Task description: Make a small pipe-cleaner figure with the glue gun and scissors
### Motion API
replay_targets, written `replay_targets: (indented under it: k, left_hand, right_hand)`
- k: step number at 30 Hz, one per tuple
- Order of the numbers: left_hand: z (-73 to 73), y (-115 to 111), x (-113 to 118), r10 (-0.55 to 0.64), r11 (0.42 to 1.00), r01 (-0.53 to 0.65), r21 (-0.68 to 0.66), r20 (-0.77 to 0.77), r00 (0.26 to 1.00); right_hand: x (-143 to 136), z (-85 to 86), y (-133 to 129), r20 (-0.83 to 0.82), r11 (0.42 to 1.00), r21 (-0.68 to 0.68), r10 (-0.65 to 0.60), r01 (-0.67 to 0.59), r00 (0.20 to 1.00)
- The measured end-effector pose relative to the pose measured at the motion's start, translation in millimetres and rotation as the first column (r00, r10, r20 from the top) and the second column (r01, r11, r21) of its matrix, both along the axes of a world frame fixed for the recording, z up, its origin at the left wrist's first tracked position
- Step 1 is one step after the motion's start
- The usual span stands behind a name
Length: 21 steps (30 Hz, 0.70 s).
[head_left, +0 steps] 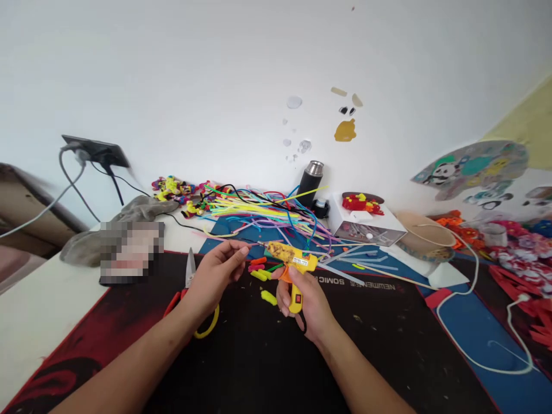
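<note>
My right hand [308, 296] is wrapped round the grip of a yellow hot glue gun [296, 259], with a finger at its orange trigger. The gun's stained front and metal nozzle point left. Close to the nozzle, my left hand [222, 270] is closed in a pinch; a thin pinkish bit shows by the fingertips, too small to name. Scissors [190, 267] with red and yellow handles lie partly hidden under the left forearm. Short yellow fuzzy pieces [268, 297] and a red-orange piece [259, 261] rest on the dark mat [241, 356] between and beyond my hands.
Behind my hands spreads a pile of colourful pipe cleaners [259, 207]. A black thermos [309, 184] and a white drawer box [366, 224] stand near the wall. A blurred-out flat object [131, 253] lies left, and a white cable [478, 368] loops at right.
</note>
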<state>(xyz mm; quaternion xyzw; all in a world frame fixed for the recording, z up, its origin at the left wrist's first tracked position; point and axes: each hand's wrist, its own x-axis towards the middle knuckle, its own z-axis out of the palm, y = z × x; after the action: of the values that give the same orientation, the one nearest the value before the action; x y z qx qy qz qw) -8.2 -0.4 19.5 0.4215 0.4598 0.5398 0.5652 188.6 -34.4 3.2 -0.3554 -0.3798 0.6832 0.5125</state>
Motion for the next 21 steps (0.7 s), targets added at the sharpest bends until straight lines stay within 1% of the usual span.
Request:
replay_targets:
  k: [2,3,7,10,17,21]
  left_hand:
    - [-5.0,-1.6,3.4,-0.030,1.000,0.030,-0.008,0.008,1.000]
    - [-7.2,-2.5,4.9,-0.044,0.999,0.044,-0.014,0.015,0.999]
    - [-11.1,-4.2,7.4,-0.058,0.997,0.061,-0.044,0.055,0.997]
    - [-10.0,-4.3,7.1,-0.046,0.998,0.049,-0.047,0.065,0.997]
    - [-2.2,-7.5,9.3,-0.049,0.996,0.056,-0.065,0.098,0.994]
    - [-1.6,-8.5,10.1,-0.056,0.995,0.065,-0.082,0.108,0.993]
  right_hand:
    - [1.9,-2.4,-5.8,0.009,0.998,0.004,0.060,-0.060,0.998]
    - [2.9,-2.6,-7.6,0.003,0.998,0.007,0.070,-0.070,0.998]
    - [5.4,-1.0,-8.2,-0.033,0.999,-0.006,0.041,-0.042,0.999]
    - [5.2,-1.4,-7.4,-0.034,0.999,-0.023,0.035,-0.036,0.999]
    - [1.9,-2.5,-9.8,-0.027,0.997,-0.030,0.065,-0.066,0.998]
    - [0.5,-2.8,-10.5,-0.025,0.997,-0.025,0.074,-0.075,0.997]
